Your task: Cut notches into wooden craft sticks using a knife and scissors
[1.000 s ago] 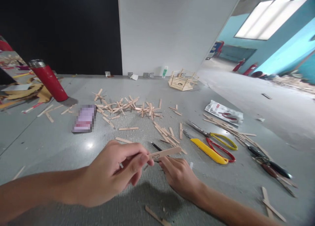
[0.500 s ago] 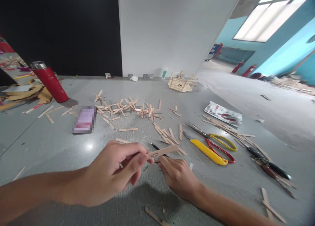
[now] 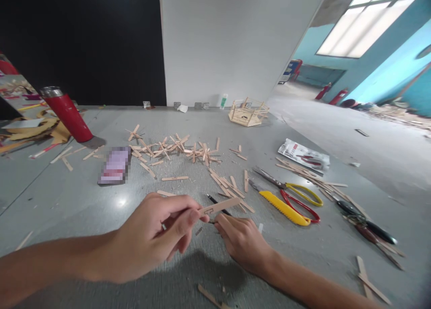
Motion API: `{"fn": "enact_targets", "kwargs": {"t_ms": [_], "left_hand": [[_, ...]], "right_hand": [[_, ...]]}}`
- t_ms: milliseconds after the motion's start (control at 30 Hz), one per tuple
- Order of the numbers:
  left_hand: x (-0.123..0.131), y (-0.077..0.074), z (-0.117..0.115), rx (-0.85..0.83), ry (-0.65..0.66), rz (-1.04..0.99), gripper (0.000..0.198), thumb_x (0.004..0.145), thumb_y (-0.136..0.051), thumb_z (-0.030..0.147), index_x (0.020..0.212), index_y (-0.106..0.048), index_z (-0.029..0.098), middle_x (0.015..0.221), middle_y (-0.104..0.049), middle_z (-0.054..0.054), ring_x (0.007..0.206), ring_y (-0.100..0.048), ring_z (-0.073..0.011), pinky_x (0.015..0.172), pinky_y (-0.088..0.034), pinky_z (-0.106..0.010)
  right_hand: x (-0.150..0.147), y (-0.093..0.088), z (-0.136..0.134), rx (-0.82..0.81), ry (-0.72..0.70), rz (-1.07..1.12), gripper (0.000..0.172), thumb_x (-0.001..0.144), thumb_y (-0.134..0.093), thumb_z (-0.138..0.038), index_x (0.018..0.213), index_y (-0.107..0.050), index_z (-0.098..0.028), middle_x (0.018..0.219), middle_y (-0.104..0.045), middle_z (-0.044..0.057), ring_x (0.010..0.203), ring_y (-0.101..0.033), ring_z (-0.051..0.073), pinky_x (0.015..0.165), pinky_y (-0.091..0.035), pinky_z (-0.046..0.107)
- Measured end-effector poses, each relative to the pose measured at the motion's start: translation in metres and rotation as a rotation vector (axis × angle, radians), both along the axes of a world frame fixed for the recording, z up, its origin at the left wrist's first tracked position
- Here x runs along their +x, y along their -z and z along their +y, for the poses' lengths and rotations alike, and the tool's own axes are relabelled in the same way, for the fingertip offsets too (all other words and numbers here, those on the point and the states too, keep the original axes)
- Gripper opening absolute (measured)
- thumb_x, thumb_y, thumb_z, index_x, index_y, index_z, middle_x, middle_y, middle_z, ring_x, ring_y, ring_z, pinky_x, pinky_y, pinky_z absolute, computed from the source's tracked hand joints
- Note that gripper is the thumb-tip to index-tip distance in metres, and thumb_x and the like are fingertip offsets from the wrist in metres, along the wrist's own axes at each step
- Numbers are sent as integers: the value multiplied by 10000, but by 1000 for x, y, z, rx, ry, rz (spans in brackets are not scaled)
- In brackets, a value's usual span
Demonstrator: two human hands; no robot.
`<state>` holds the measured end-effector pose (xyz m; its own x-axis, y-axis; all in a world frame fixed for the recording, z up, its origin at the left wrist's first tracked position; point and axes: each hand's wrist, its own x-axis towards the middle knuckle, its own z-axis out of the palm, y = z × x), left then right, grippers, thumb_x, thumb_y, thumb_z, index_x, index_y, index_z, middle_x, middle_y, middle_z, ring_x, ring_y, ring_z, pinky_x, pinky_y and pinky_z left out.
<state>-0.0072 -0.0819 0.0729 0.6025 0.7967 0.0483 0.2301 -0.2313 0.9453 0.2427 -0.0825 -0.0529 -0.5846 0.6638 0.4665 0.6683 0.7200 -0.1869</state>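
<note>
In the head view my left hand (image 3: 164, 237) is closed, pinching a flat wooden craft stick (image 3: 224, 205) between thumb and fingers. The stick points right and slightly upward, and a small dark angular outline is marked on it near my thumb. My right hand (image 3: 244, 239) is closed just under the stick's right half. A small dark tip shows at its fingertips, but the rest of what it grips is hidden. Behind the stick, a black pen (image 3: 211, 199) reaches toward my right knuckles; whether it touches them I cannot tell.
Loose craft sticks (image 3: 168, 147) are scattered beyond my hands. To the right lie scissors (image 3: 303, 194), a yellow-handled cutter (image 3: 284, 209), a foil packet (image 3: 303, 156) and black-handled tools (image 3: 380, 232). A phone (image 3: 114, 165), red flask (image 3: 69, 118) and small stick-built frame (image 3: 247, 116) stand farther off.
The whole view has shifted very slightly. My left hand still holds the craft stick in nearly the same pose, and my right hand stays close beneath it.
</note>
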Motion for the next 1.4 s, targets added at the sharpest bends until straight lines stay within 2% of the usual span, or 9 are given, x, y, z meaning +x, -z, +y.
{"fn": "enact_targets", "kwargs": {"t_ms": [233,533,833,933,1033,1067,1133,1267,1400], "left_hand": [[1,0,2,206,-69,-32,149,1008,-599,227,1052,-740,241,771,-675,27,649,-620,-87,594,-503,-163],[4,-1,1,-84,-52,-118,164,997,-645,314,1039,-753,199,824,-760,-18,681,-705,-119,589,-563,-177],[6,1,6,-131,-44,-55,137,1011,-597,286,971,-678,183,793,-717,-10,713,-694,-128,607,-552,-196],[6,4,12,-125,-40,7,97,1001,-565,239,951,-634,193,765,-667,14,692,-663,-122,606,-547,-201],[7,12,25,-140,-40,109,79,972,-549,233,939,-607,193,792,-637,10,678,-629,-128,577,-537,-213],[8,16,30,-142,-30,175,78,960,-548,234,925,-602,190,799,-632,3,683,-621,-134,564,-523,-212],[9,27,40,-119,34,352,89,942,-547,247,899,-598,188,778,-619,0,661,-591,-133,537,-479,-204],[9,51,54,-133,122,436,136,930,-539,275,885,-616,172,737,-621,-10,595,-575,-141,512,-443,-224],[6,58,57,-99,190,496,115,880,-573,235,906,-661,165,761,-681,-36,663,-631,-177,588,-445,-251]], "right_hand": [[1,0,1,-44,-13,-13,335,1045,-322,-89,812,-535,-202,629,-622,-10,487,-539,122,485,-329,274],[4,5,1,-38,-16,-29,282,1021,-374,-70,897,-600,-186,723,-700,25,550,-616,134,512,-385,259],[2,4,-2,-60,10,-109,321,1051,-341,-126,857,-589,-191,678,-679,7,524,-604,126,515,-395,253],[7,-3,2,-84,145,-147,295,1049,-326,-128,994,-613,-172,783,-723,54,620,-665,151,559,-435,250],[25,-20,18,-139,511,-240,370,1001,-327,-50,1299,-536,-119,991,-750,153,766,-720,226,558,-421,278],[34,-27,26,-178,666,-298,415,976,-351,-27,1346,-508,-130,1034,-746,158,776,-726,243,543,-401,278],[54,-41,40,-231,826,-373,427,934,-392,3,1322,-529,-109,1040,-733,190,818,-736,293,546,-382,288],[85,-54,59,-344,951,-499,287,912,-451,18,1120,-616,-90,941,-725,197,829,-744,330,575,-376,306],[92,-51,68,-377,971,-526,222,1007,-436,-79,1151,-600,-116,1000,-723,158,895,-732,290,629,-434,311]]}}
